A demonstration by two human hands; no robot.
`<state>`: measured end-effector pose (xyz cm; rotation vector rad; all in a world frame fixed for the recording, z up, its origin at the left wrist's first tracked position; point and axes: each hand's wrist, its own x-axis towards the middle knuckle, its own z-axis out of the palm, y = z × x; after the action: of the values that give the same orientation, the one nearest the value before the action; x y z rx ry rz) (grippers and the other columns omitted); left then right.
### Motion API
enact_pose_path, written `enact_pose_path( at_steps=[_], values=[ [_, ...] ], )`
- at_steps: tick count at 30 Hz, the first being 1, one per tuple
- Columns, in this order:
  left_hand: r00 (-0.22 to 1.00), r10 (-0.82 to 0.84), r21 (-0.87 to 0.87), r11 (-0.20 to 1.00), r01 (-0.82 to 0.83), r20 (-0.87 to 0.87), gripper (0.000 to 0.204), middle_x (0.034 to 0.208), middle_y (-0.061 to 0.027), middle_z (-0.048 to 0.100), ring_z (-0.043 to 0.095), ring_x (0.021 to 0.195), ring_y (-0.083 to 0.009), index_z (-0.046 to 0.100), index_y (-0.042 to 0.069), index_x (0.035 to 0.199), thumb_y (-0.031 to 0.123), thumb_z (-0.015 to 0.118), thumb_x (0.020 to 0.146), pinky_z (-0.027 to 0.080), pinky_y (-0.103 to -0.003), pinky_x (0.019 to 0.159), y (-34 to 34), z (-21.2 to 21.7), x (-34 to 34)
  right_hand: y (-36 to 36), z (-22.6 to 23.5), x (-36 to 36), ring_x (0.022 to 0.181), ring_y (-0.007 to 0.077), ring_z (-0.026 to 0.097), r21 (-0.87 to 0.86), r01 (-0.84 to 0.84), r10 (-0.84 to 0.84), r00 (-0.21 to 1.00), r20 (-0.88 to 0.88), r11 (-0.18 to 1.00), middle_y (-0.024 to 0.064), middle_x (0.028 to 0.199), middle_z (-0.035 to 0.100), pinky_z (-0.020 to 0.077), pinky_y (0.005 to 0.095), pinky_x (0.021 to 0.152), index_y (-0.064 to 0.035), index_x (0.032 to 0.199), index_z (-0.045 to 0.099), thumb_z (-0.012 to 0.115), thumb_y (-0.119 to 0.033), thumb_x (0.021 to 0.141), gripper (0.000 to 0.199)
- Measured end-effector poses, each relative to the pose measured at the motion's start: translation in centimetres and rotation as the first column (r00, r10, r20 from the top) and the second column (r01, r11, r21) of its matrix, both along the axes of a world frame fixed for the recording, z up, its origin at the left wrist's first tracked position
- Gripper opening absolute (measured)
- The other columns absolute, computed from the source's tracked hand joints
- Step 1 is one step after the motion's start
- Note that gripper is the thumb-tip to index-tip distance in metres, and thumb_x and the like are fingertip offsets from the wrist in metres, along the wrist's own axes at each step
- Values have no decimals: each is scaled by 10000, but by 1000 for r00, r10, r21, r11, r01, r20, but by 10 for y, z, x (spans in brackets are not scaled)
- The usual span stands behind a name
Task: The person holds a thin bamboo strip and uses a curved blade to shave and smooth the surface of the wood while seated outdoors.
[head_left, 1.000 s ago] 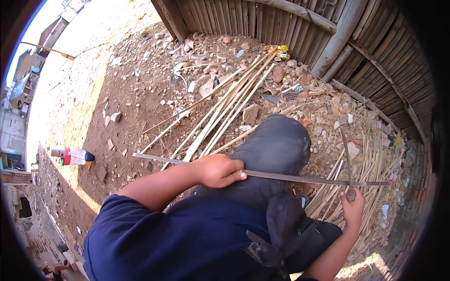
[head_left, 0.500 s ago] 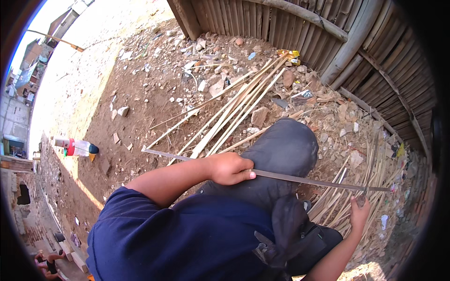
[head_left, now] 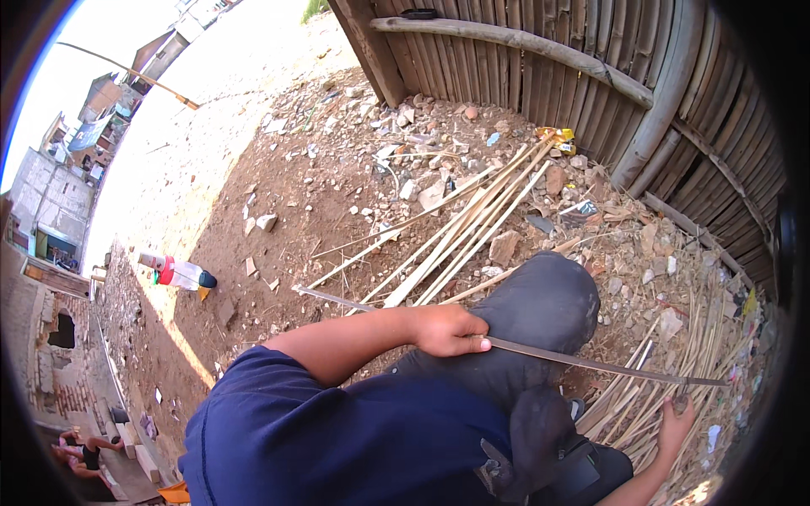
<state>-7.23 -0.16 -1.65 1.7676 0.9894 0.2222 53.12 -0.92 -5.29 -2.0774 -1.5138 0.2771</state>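
Note:
My left hand (head_left: 451, 331) is closed around a long thin flat strip (head_left: 574, 360) that lies across my raised knee in dark trousers (head_left: 544, 308). The strip runs from a free tip at the left (head_left: 314, 293) to the lower right. My right hand (head_left: 679, 428) sits low at the right, just under the strip near its far end, with a small dark object at its fingertips. Its grip is hidden by the angle. My blue sleeve and shirt (head_left: 337, 430) fill the lower middle.
Long pale cane lengths (head_left: 472, 228) lie on the dirt among stones and rubble. A pile of thin split canes (head_left: 675, 337) is by my right side. A cane fence (head_left: 548, 76) stands behind. A plastic bottle (head_left: 181, 274) lies left. Another person (head_left: 84, 447) crouches at lower left.
My left hand stays closed on the strip over the knee. My right hand has dropped lower, towards the right end of the strip. The view has tilted slightly.

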Motion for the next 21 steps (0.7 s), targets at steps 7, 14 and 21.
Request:
enact_pose_path(
  at_steps=[7,14,21],
  values=[
    [999,-36,-63,997,38,34,475,724,-176,567,576,689,-336,551,34,866,445,464,1087,448,-455,680,5,-7,-1,-5,61,-72,1019,234,615,-521,-109,149,988,35,847,175,1101,662,474,340,957,60,1258,608,755,-162,911,438],
    [1000,-16,-23,1000,16,21,475,738,-185,587,606,710,-345,554,30,864,440,468,1086,459,-463,692,1,-6,-1,3,16,-23,1087,288,610,-243,0,19,997,73,970,191,1194,626,455,372,1008,59,1352,556,748,-214,939,531],
    [997,-17,-30,999,19,70,485,738,-183,587,605,710,-334,559,24,854,439,467,1088,460,-454,695,2,-10,-2,5,6,-11,1063,273,608,-279,15,-28,999,-42,960,172,1174,623,462,369,987,62,1346,556,772,-243,926,562]
  ],
)
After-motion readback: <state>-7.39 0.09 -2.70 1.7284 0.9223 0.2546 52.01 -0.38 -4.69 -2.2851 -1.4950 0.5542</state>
